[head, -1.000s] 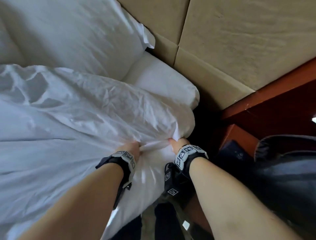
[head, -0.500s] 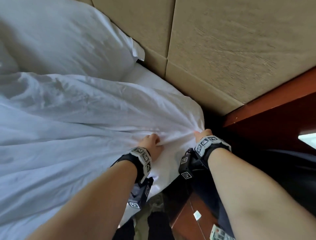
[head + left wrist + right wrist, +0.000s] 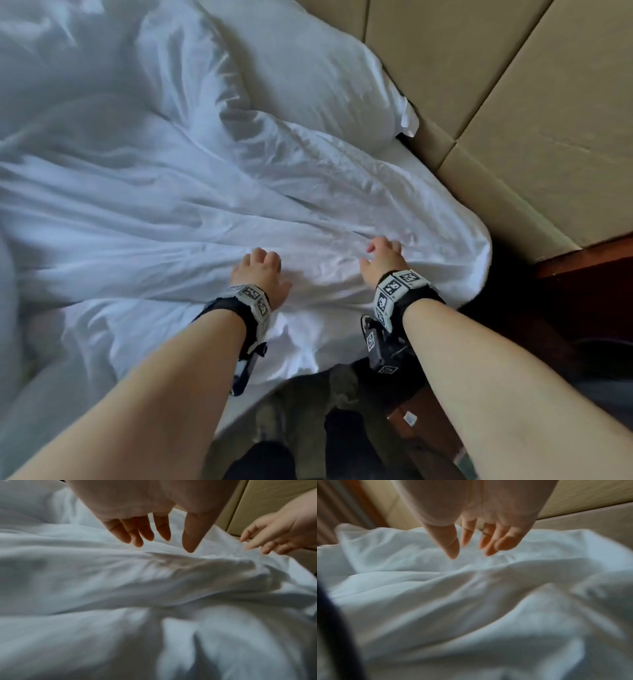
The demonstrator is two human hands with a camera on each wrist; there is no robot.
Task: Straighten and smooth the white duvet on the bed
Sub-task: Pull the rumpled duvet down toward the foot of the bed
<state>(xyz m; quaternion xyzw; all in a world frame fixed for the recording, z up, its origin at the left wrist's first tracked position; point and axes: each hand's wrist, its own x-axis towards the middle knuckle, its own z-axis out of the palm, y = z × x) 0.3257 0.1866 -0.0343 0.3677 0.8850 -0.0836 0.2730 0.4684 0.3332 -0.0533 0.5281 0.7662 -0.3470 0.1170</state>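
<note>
Hovering just over the duvet (image 3: 171, 212) near its corner, both hands w/ fingers loose, holding nothing. Left hand (image 3: 261, 274) beside right hand (image 3: 383, 262); pillow (image 3: 291, 68) behind.

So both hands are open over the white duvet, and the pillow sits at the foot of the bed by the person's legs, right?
Not quite. Both hands, left hand and right hand, are open over the white duvet, but the head view shows the pillow beyond the hands against the beige headboard.

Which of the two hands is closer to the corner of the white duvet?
The right hand. It hovers open beside the duvet's rounded corner by the tan headboard, while the left hand is farther in towards the middle of the bed.
</note>
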